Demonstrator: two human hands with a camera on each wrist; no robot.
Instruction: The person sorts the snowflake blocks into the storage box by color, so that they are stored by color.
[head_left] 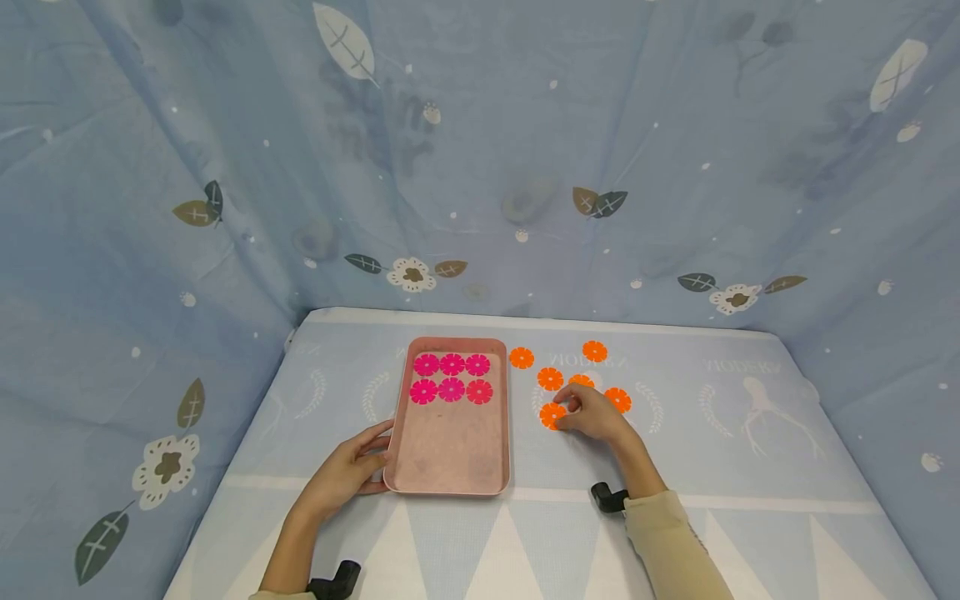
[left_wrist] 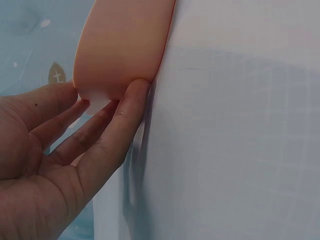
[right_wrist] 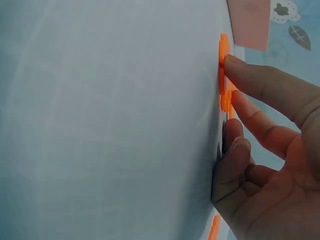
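The right hand (head_left: 596,414) has its thumb and forefinger bent together, pinching the edge of a notched orange disc (head_left: 551,414) that lies on the table right of the tray. The left hand (head_left: 347,468) is spread, its fairly straight fingers touching the outer left wall of the pink tray (head_left: 450,454). Five more orange discs (head_left: 618,400) lie around and beyond the right hand, one of them partly hidden by its fingers; the leftmost (head_left: 521,357) sits just beside the tray's right rim, and another (head_left: 595,351) is farthest back. Inside the tray, six pink discs (head_left: 452,389) form two rows of three in the far half. A black wrist mount (head_left: 609,497) shows near the right sleeve (head_left: 671,542), and a second (head_left: 336,581) by the left wrist. The patterned table (head_left: 675,462) carries everything, and blue cloth (head_left: 480,150) printed with leaves and flowers hangs beyond its far edge and along both sides.
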